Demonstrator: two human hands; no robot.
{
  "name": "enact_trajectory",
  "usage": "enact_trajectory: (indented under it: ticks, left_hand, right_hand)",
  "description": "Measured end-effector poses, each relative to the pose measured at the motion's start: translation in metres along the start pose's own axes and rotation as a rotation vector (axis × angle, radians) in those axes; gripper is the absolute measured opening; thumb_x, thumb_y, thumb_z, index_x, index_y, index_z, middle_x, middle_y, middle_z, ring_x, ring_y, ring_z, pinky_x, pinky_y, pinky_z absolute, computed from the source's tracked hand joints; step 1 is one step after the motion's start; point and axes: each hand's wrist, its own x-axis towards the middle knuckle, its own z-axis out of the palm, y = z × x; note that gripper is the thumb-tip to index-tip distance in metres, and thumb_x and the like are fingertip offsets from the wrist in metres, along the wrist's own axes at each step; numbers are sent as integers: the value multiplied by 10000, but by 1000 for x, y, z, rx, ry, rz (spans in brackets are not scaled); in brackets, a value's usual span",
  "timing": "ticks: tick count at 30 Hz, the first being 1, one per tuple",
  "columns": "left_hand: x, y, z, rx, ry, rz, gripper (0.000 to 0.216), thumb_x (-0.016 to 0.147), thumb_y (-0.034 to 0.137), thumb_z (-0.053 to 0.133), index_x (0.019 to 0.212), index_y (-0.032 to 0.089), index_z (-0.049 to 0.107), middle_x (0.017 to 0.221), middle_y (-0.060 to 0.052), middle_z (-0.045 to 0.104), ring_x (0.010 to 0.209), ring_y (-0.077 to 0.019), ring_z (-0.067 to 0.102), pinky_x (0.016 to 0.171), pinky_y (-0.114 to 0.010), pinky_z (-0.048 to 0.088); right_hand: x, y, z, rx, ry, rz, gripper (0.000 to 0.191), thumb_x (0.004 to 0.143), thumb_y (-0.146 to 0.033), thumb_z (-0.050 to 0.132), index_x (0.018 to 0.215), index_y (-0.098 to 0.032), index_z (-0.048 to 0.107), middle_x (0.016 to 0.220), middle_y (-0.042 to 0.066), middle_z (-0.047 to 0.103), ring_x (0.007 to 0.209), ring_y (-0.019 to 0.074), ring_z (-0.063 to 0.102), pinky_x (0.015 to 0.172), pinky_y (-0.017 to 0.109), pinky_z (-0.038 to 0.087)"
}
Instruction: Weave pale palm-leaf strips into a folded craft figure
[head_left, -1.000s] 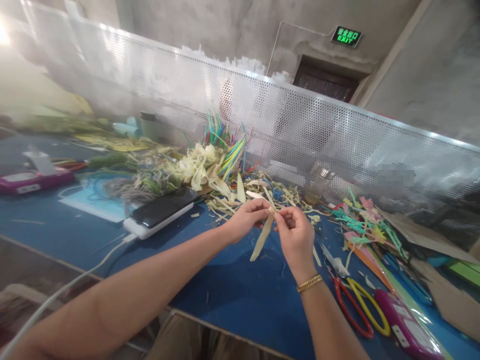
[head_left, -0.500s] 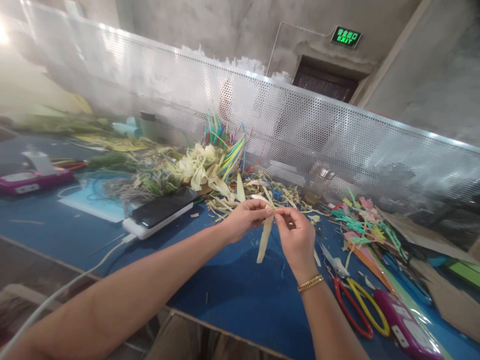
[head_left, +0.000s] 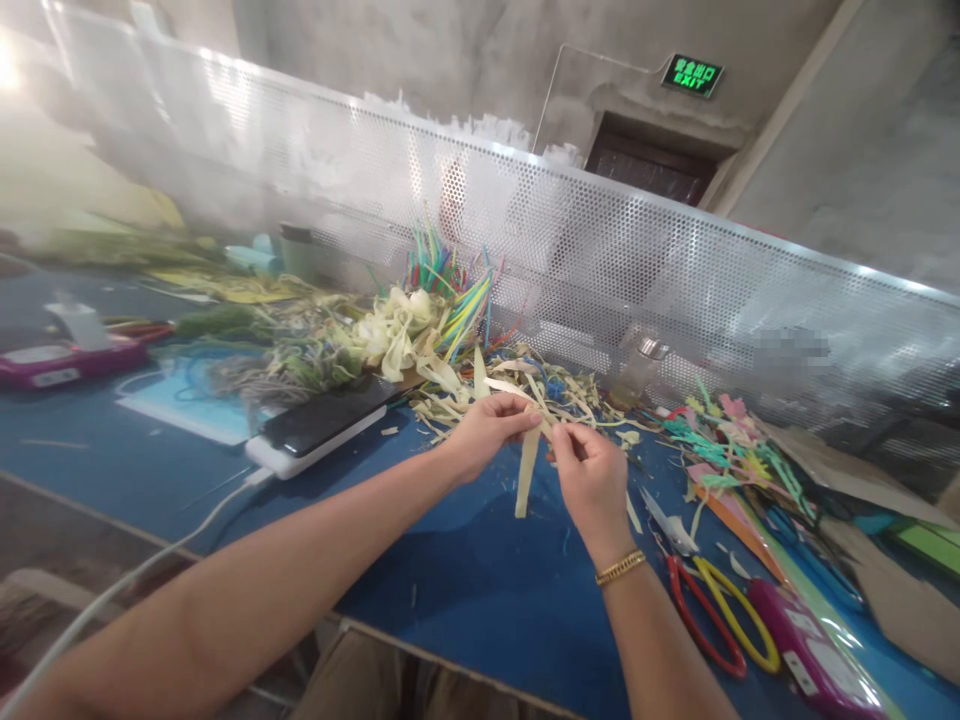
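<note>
Above the blue table, a pale dry husk strip (head_left: 527,475) hangs down between my hands. My left hand (head_left: 495,432) pinches its upper part between thumb and fingers. Close beside it, my right hand (head_left: 589,480) pinches the strip's other part; a short stretch shows between the two sets of fingertips. A gold bracelet (head_left: 620,568) circles my right wrist. Behind my hands lies a loose heap of cut husk strips (head_left: 577,390) with some blue bits in it. Scissors (head_left: 712,600) with one red and one yellow handle lie right of my right forearm.
A phone (head_left: 326,420) rests on a white power bank at left, its cable crossing my left forearm. Husk bundles (head_left: 394,325) and colored stems stand behind. A glass jar (head_left: 637,370), colored craft pieces (head_left: 724,440) and a purple power strip (head_left: 817,650) are at right. A perforated metal screen (head_left: 600,230) runs behind.
My right hand has shifted slightly down and away from my left, baring more of the strip between them. A pale strip end now shows more above my left hand.
</note>
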Motion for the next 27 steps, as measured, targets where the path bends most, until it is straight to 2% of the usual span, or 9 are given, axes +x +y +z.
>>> enact_trajectory:
  ticks: [2, 4, 6, 11, 13, 17, 22, 27]
  left_hand:
    - [0, 1, 0, -22, -12, -11, 227, 684, 309, 754, 755, 132, 630, 722, -13, 643, 664, -105, 586, 708, -267, 469]
    - [0, 1, -1, -40, -8, -23, 218, 680, 301, 756, 741, 135, 629, 708, -10, 641, 655, -107, 588, 713, -276, 474]
    - [0, 1, -1, -36, 17, -39, 215, 666, 289, 767, 706, 134, 624, 685, -5, 635, 624, -94, 573, 672, -251, 463]
    - [-1, 0, 1, -40, 6, -201, 177, 651, 227, 773, 654, 129, 626, 595, 10, 601, 509, -56, 507, 542, -196, 414]
    - [-2, 1, 1, -96, -13, -272, 143, 657, 186, 760, 652, 127, 630, 574, 10, 597, 483, -55, 498, 523, -196, 419]
    - [0, 6, -2, -247, -47, -336, 51, 726, 139, 671, 687, 120, 646, 617, -19, 635, 530, -87, 568, 547, -208, 475]
    - [0, 10, -6, -304, -87, -414, 70, 766, 123, 614, 709, 105, 649, 593, -34, 637, 527, -96, 584, 533, -193, 491]
    - [-1, 10, -4, -269, -104, -495, 53, 755, 115, 618, 758, 83, 661, 665, -54, 674, 583, -111, 621, 611, -210, 524]
  right_hand:
    - [1, 4, 2, 102, -90, 108, 286, 822, -337, 479, 860, -185, 718, 686, 46, 704, 535, 178, 619, 479, 265, 475]
    - [3, 8, 4, 240, -162, 213, 343, 807, -289, 442, 1002, -177, 702, 743, 51, 720, 523, 178, 624, 422, 255, 451]
    - [4, 12, 5, 307, -150, 240, 401, 797, -274, 439, 1114, -172, 664, 809, 61, 729, 549, 183, 638, 420, 254, 452]
    - [10, 16, 0, 165, -7, 63, 370, 796, -350, 533, 1094, -183, 674, 946, 81, 715, 804, 219, 653, 652, 304, 522]
    - [11, 15, -3, 243, -48, 105, 373, 768, -309, 564, 1107, -184, 660, 960, 74, 708, 836, 215, 649, 697, 314, 529]
    - [10, 9, -4, 500, -184, 192, 396, 731, -240, 596, 1123, -200, 637, 950, 52, 694, 714, 163, 646, 636, 284, 537]
    - [10, 7, -5, 541, -204, 58, 483, 750, -304, 657, 1225, -254, 591, 950, 36, 687, 819, 169, 646, 740, 319, 543]
    - [12, 8, -9, 456, -194, -21, 310, 719, -328, 713, 1021, -257, 709, 932, 29, 681, 814, 170, 632, 744, 310, 521]
